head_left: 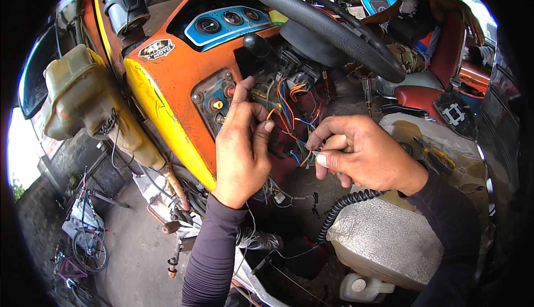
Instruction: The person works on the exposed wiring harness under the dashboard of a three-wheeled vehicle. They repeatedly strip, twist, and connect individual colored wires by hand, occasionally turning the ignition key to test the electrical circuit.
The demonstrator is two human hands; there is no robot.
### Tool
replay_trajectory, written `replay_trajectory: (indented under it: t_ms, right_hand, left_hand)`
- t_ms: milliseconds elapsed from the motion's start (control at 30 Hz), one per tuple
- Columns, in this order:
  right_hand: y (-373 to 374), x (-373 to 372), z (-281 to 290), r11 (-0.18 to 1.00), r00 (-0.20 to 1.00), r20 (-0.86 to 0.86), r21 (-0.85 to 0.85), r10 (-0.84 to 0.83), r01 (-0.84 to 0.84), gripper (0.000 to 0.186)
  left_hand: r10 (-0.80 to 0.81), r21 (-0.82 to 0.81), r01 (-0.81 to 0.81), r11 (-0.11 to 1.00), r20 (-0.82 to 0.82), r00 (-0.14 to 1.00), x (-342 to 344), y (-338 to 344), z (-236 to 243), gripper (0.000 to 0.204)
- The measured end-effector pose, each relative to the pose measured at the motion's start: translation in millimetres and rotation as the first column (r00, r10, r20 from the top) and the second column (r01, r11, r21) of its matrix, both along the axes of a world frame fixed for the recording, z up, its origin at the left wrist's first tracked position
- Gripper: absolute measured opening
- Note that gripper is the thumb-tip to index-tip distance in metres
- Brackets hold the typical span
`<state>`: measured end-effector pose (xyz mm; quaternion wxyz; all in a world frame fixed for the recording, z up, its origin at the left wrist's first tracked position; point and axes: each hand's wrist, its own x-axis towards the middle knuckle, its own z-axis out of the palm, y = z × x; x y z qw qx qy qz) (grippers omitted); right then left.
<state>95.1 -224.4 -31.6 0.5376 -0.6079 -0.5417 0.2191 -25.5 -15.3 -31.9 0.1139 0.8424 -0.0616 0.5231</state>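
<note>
Across the front of this cab you've got the orange dash [192,123], with the silver seat [389,234] low on the right and the wheel [384,65] up top. Blue gauge panel [232,18] sits in the dash. Left hand [242,145] is half open in front of it, index stretched up by the red knob, thumb tip right at an orange wire; can't tell if it's gripping that. Right hand [361,154] is curled in, thumb and fingers looking pinched on a thin wire end. Wires [293,120] hang in a messy bundle between both hands, below the column. Far as I can judge, getting at them is done, but plenty's left: loose strands all over, nothing tucked or covered. Can't see whether any are joined. Smallest bit: the red knob [231,91], just left of the wiring.
</note>
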Motion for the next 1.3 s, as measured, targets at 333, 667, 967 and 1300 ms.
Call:
replay_trajectory:
  t_ms: [333,667,967,1300]
  right_hand:
    - [1.2,-0.7,-3.3,0.999,1.000,-0.015,0.051,0.016,-0.015,0.012]
    - [4.8,1.6,-8.4,0.998,0.999,-0.042,0.060,0.023,-0.021,0.007]
    - [1.6,-1.7,-5.6,0.995,1.000,-0.006,0.098,-0.002,0.003,0.003]
    - [2.6,-7.5,-8.0,0.991,1.000,0.002,0.133,-0.017,0.017,0.004]
  left_hand:
    - [-0.014,-0.055,0.012,0.998,-0.032,0.999,-1.5,-2.7,-0.3,0.014]
    - [0.018,0.001,-0.018,1.000,-0.009,1.000,-0.1,-1.6,-1.8,0.010]
    - [-0.023,0.031,0.022,0.999,0.011,1.000,7.0,-1.6,9.4,0.014]
    - [-0.034,-0.027,0.032,0.999,-0.068,0.997,3.5,-2.9,3.3,0.009]
